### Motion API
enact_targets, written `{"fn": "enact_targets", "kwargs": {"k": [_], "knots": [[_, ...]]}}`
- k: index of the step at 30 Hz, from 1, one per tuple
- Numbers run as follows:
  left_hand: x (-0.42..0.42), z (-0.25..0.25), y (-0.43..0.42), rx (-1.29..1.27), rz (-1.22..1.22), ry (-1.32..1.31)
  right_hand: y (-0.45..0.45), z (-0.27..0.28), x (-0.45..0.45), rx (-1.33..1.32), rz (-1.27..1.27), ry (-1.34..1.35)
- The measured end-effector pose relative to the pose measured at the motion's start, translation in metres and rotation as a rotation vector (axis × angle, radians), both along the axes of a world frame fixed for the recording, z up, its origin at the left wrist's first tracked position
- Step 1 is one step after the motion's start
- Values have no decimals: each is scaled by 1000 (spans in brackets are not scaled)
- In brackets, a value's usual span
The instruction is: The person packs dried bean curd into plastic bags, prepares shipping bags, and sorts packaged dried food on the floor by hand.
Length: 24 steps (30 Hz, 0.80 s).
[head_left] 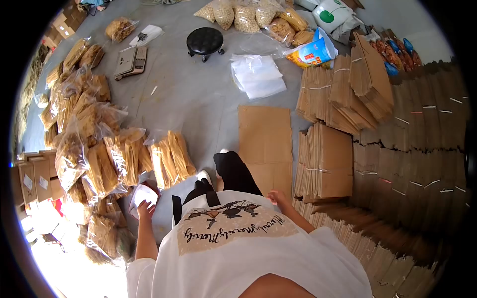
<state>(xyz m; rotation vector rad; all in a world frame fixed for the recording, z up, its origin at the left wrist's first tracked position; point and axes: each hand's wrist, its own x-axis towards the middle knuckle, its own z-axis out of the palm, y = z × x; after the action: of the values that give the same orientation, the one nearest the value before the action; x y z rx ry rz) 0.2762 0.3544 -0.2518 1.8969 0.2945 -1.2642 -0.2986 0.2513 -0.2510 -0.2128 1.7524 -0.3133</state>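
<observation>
My left hand (145, 208) is at the lower left, over a small open container (144, 196) with something white in it; whether the fingers grip it is too small to tell. Clear bags of long yellow-brown sticks (171, 156) stand on the floor just above that container. On the other side of my body, my right hand (278, 197) hangs low beside a flat brown cardboard sheet (265, 134), with its fingers partly spread and nothing seen in them. Upright bundles of folded cardboard (334, 161) stand to the right of this hand.
A black round stool (205, 41) stands ahead, with a scale (131, 62) to its left and white plastic sheets (257, 75) to its right. Filled clear bags (245, 17) and a blue-yellow bag (314, 52) lie farther back. Long rows of stacked cardboard (412, 184) fill the right side.
</observation>
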Motion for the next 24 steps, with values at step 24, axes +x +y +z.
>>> {"fn": "enact_targets", "kwargs": {"k": [24], "knots": [[-80, 24, -324, -168, 20, 136, -496, 2, 49, -310, 307, 37]]}}
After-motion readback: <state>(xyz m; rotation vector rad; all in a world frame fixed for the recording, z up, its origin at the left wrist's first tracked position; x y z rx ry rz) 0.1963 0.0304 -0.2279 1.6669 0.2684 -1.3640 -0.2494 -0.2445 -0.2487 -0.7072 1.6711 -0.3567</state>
